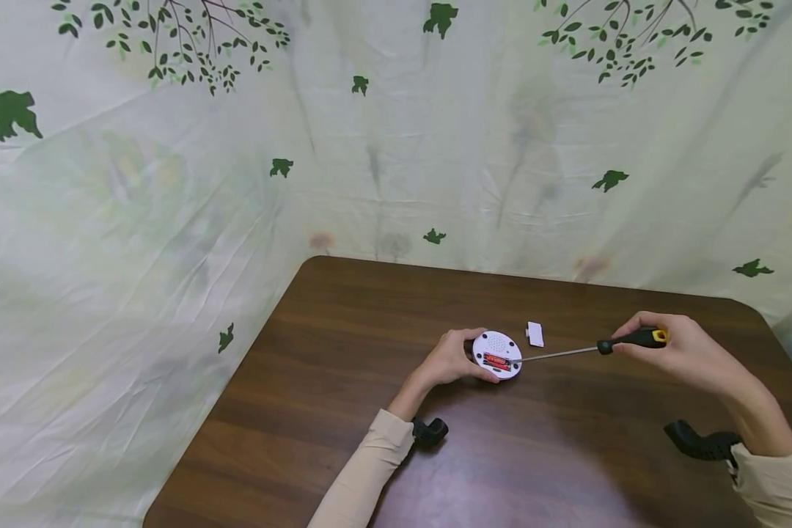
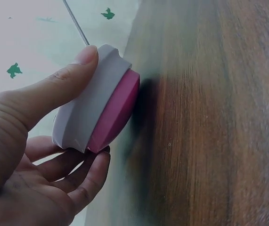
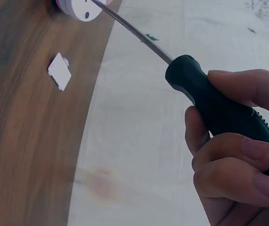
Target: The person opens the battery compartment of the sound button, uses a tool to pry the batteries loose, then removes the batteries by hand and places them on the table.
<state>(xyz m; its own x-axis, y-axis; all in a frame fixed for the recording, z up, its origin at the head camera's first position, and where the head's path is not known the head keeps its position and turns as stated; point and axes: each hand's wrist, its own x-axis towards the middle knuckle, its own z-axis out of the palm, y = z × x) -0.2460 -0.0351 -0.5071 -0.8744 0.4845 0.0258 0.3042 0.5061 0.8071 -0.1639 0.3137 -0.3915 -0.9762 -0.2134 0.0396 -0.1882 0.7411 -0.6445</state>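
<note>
My left hand (image 1: 450,359) grips a round white-and-pink battery device (image 1: 498,342) by its edge, thumb on the white side and fingers curled beneath. Its white back, with speaker holes and dark feet, faces up, and red batteries (image 1: 497,362) show in the uncovered compartment. In the left wrist view the pink side (image 2: 115,113) faces the tabletop. My right hand (image 1: 689,356) holds a screwdriver (image 3: 224,108) by its black-and-yellow handle. The long metal shaft (image 1: 561,355) reaches left, its tip right at the batteries' right end.
A small white battery cover (image 1: 535,334) lies on the brown wooden table (image 1: 369,315), just beyond the device to its right. Behind the table hangs a pale curtain (image 1: 396,147) with green leaf prints. Black wrist mounts (image 1: 699,442) sit at both cuffs.
</note>
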